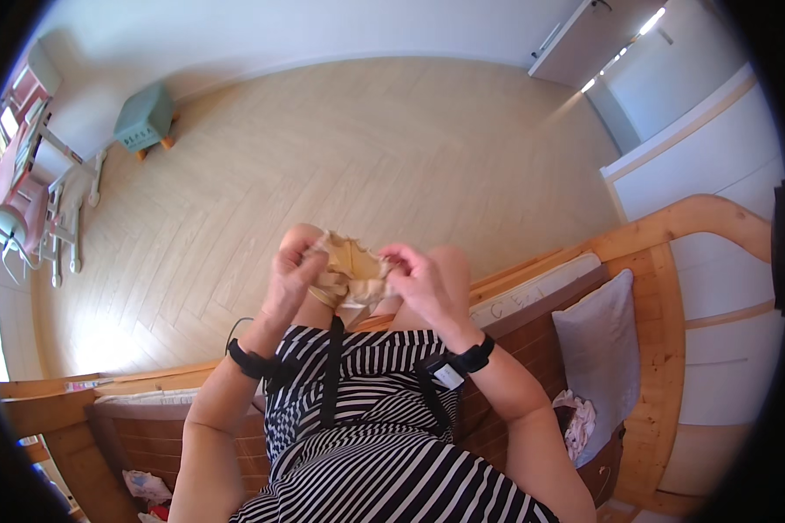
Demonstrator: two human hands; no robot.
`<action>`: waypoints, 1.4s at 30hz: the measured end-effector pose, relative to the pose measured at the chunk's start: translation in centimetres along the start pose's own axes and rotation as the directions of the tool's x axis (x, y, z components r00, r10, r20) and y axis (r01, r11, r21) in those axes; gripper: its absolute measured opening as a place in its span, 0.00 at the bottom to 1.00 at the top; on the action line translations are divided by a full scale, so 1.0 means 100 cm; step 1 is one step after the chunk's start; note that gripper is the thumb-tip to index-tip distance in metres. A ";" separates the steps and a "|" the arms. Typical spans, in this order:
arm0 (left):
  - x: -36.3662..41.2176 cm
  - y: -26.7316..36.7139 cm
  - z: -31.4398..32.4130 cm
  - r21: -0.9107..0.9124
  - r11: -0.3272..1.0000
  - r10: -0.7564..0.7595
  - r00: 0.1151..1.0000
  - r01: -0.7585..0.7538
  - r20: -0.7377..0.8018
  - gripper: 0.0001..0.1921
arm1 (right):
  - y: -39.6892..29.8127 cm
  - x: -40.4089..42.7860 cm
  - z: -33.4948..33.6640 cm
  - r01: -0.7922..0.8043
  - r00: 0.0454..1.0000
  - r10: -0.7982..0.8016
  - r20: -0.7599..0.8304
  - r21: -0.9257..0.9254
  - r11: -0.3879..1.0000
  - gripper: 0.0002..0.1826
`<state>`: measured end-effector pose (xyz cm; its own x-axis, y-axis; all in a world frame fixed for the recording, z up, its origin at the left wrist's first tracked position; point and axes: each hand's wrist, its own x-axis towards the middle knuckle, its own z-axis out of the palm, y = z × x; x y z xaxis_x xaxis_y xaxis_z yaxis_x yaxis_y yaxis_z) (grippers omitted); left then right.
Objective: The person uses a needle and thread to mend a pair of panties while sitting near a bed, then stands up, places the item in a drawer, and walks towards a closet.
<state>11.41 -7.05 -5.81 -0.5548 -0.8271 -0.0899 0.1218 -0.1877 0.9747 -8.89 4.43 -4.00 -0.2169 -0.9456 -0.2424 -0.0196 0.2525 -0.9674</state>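
Observation:
Above my knees, both hands stretch a yellowish-beige cloth garment (356,261) with a gathered, frilled edge. My left hand (294,271) pinches its left side between thumb and fingers. On the opposite side, my right hand (415,278) grips the bunched edge. The cloth spreads open between the hands, and its lower folds hang near my left thigh. Exactly which garment it is, I cannot tell. Black straps circle both wrists, and a striped black-and-white dress (366,392) covers my lap.
I sit on a wooden-framed bed with a brown mat (523,353). A grey pillow (598,353) and crumpled pink cloth (577,421) lie at right. More crumpled cloth (145,487) lies at lower left. A green stool (145,118) and pink desk (16,163) stand across the wood floor (366,144).

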 end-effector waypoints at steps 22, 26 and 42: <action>0.040 0.009 -0.020 0.639 0.749 0.396 0.893 -0.178 -0.215 0.08 | 0.004 0.011 -0.098 0.384 0.759 -0.324 -0.565 -0.014 0.923 0.10; 0.040 0.007 -0.009 0.370 0.924 0.207 0.938 -0.094 -0.279 0.11 | 0.009 0.008 -0.089 0.311 0.845 -0.351 -0.403 -0.165 0.936 0.09; 0.056 -0.077 -0.054 0.694 0.715 0.218 0.970 -0.086 -0.105 0.10 | 0.140 0.003 -0.155 0.002 0.698 -0.499 -0.514 -0.696 0.718 0.04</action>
<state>11.76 -13.08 -14.93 -0.4257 -0.8989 0.1034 -0.4363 0.3040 0.8469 -24.37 10.89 -16.45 -0.6430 -0.6803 0.3518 -0.6935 0.3223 -0.6443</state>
